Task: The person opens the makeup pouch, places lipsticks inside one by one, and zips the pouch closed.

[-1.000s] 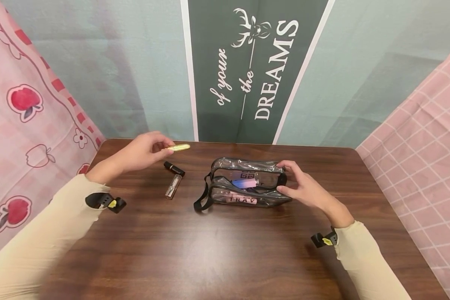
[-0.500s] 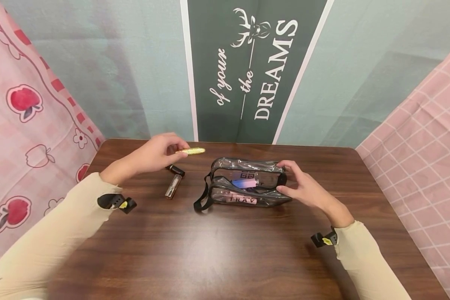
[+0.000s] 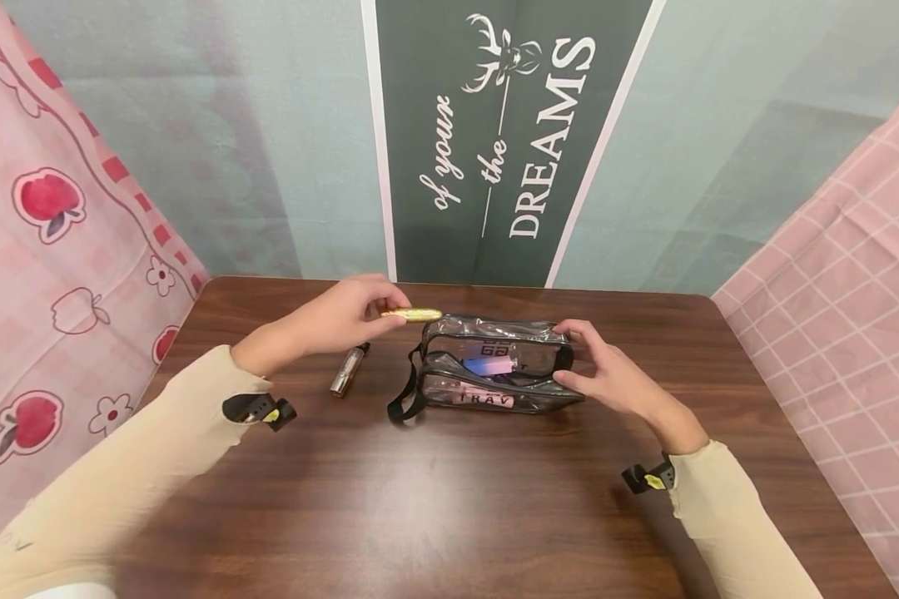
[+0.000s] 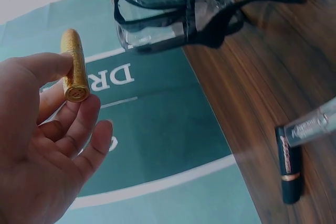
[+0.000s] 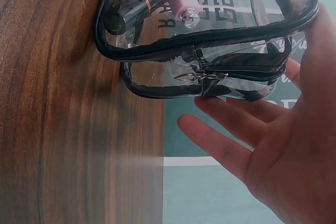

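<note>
My left hand (image 3: 352, 314) pinches a shiny gold lipstick tube (image 3: 416, 315) between thumb and fingers, at the far left corner of a clear zip pouch (image 3: 547, 403). The tube's flat end faces the camera in the left wrist view. My right hand (image 3: 613, 376) grips the pouch's right end, fingers at the far side and thumb at the near side. The pouch has black trim and its top gapes. Inside lie a blue-and-pink tube (image 3: 489, 366), a pink tube (image 3: 487, 399) and a black tube (image 5: 139, 10). Metal zip pulls (image 5: 202, 77) show at the pouch's end.
Left of the pouch a lip gloss tube (image 3: 347, 373) lies on the wooden table (image 3: 419, 516). It touches a black lipstick (image 4: 290, 174), mostly hidden by my left hand in the head view. The pouch's black strap (image 3: 407, 403) hangs leftward. Cloth curtains stand behind and at both sides.
My left hand has moved right with the gold lipstick tube, from beyond the black lipstick to the pouch's far left corner. My right hand and the pouch have stayed put.
</note>
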A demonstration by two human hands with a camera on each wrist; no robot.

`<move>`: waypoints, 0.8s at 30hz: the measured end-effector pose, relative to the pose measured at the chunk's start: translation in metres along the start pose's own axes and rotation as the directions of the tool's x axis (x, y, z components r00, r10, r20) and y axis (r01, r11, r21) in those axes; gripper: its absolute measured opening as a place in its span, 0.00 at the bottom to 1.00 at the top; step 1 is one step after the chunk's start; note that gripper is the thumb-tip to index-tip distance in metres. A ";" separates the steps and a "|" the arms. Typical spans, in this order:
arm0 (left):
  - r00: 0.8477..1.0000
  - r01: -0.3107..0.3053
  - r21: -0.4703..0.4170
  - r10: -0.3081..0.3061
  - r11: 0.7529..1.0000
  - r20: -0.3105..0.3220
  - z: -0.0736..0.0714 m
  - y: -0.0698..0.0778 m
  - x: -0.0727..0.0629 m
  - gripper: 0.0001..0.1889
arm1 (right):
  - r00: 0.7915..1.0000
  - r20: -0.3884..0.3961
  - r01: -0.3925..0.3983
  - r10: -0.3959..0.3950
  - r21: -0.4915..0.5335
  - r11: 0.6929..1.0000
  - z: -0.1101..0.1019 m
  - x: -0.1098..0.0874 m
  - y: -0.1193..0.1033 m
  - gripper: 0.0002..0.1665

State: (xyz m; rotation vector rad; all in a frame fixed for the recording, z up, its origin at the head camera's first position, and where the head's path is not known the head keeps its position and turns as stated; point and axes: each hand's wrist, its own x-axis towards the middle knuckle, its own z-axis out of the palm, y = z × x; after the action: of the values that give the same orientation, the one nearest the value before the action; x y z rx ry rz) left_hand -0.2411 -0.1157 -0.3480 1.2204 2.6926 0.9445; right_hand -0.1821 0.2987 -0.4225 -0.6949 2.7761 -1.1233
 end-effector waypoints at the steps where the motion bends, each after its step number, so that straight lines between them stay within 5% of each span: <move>1: 1.000 -0.003 0.000 0.003 1.000 0.003 0.002 0.002 0.002 0.06 | 1.000 -0.001 0.001 -0.001 -0.003 1.000 0.000 0.000 0.000 0.39; 24: 0.987 -0.120 0.008 0.118 0.993 0.111 0.044 0.040 0.040 0.09 | 1.000 -0.003 0.000 0.000 0.000 1.000 0.001 -0.002 -0.003 0.40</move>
State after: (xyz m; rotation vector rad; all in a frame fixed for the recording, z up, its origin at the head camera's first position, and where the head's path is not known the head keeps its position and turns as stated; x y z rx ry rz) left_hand -0.2302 -0.0454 -0.3539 1.4067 2.5718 0.8436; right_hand -0.1789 0.2973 -0.4218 -0.6932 2.7782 -1.1255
